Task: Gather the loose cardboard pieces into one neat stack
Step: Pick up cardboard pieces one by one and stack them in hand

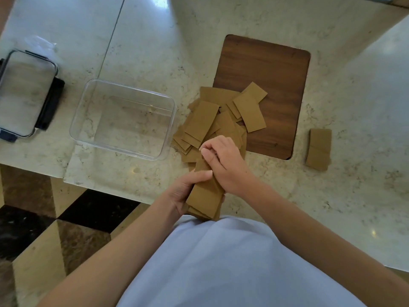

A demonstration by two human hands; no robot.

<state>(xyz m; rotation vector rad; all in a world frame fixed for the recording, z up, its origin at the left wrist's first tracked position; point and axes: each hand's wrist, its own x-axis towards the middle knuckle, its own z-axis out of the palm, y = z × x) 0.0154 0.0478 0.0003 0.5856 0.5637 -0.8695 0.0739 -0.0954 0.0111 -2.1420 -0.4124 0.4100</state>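
Several loose brown cardboard pieces [212, 120] lie in a scattered heap on the marble counter, partly over the left edge of a dark wooden board [274, 80]. My left hand [186, 191] grips a stack of cardboard pieces [205, 198] from the left side, near the counter's front edge. My right hand [225, 162] rests on top of that stack, fingers curled on its far end, right beside the heap. A small separate pile of cardboard [318, 149] sits to the right of the board.
A clear plastic container [88, 103] stands open to the left of the heap. Its lid [26, 91], with dark clips, lies further left. The counter's front edge [110, 187] runs just below the container, with tiled floor beyond.
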